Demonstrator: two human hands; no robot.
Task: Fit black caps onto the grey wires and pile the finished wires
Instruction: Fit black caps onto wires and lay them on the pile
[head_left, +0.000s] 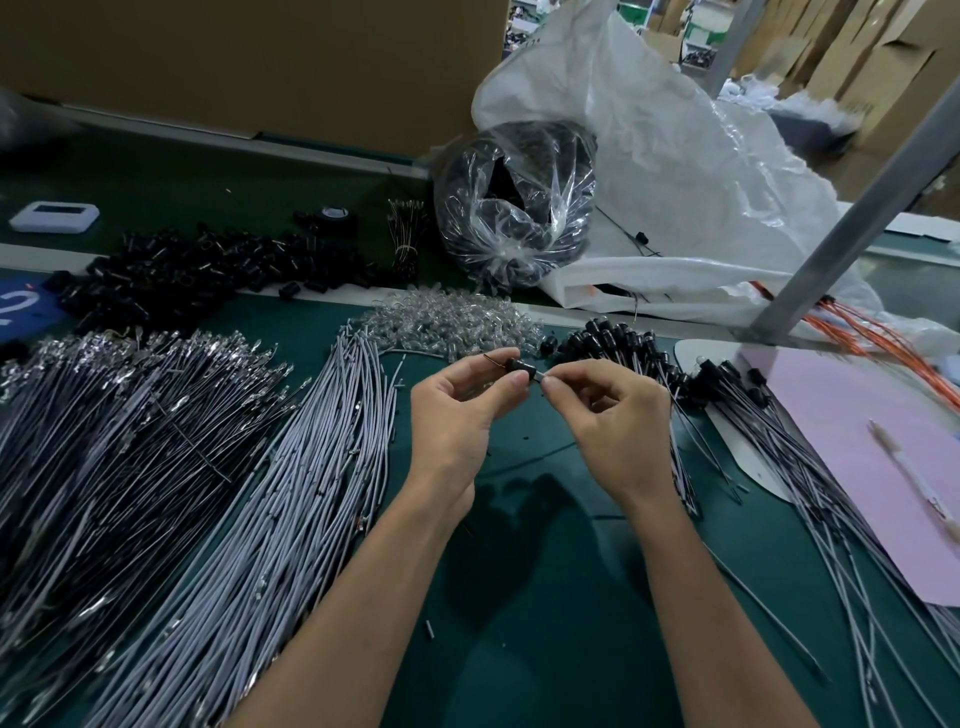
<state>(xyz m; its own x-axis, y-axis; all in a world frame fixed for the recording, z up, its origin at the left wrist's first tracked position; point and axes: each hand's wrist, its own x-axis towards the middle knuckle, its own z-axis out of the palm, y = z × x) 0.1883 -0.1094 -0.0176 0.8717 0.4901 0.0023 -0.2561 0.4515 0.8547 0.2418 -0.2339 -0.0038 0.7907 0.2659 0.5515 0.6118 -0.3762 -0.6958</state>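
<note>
Forearms, bare, crossing bench's near edge. Left hand (457, 410): pinching black cap (521, 365) above mid-bench. Right hand (613, 415): pinching grey wire (540, 375) at cap's mouth. Step, seemingly: seating. Next, probably: straight push home, then onto finished pile (649, 353) toward right edge.

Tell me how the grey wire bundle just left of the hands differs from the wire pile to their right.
The left bundle has no caps on its far ends; the right pile has black caps there. The left bundle lies packed and nearly parallel; the right pile fans out loosely, partly over the pink sheet. Both are thin grey wires on the green table.
</note>
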